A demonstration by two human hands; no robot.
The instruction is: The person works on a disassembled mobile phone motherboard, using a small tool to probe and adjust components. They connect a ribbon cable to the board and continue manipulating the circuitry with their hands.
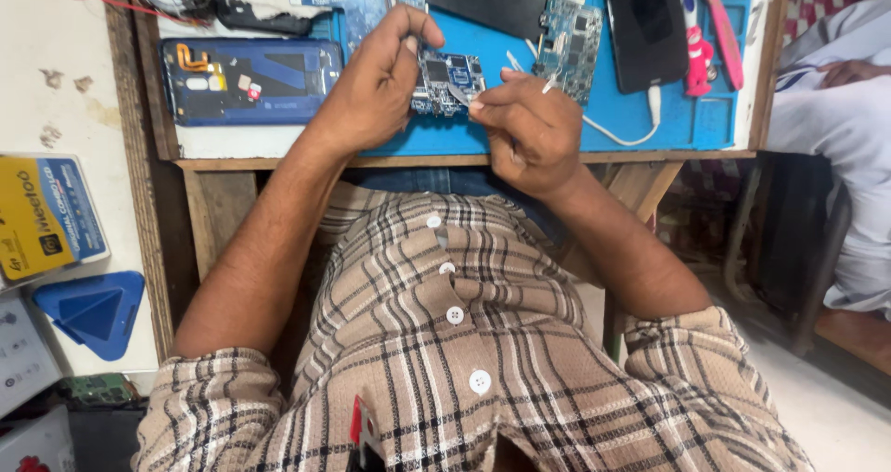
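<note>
The right hand (529,129) is closed in a pinch on a thin metal tool (458,93), seemingly tweezers or a fine blade, its tip resting on a small circuit board (447,80); the left hand (376,87) curls over that board from the other side, fingers bent to steady it on the blue work mat (640,124); the step in hand looks like fine picking or prying at a part on the board, and I judge the next move calls for a steady left-hand hold and light, exact pressure from the tool tip; a second circuit board (568,45) lies just right of the hands, a dark phone (645,26) beyond it, an opened blue phone body (251,80) to the left, and pink-handled brushes (707,36) at the mat's right edge.
</note>
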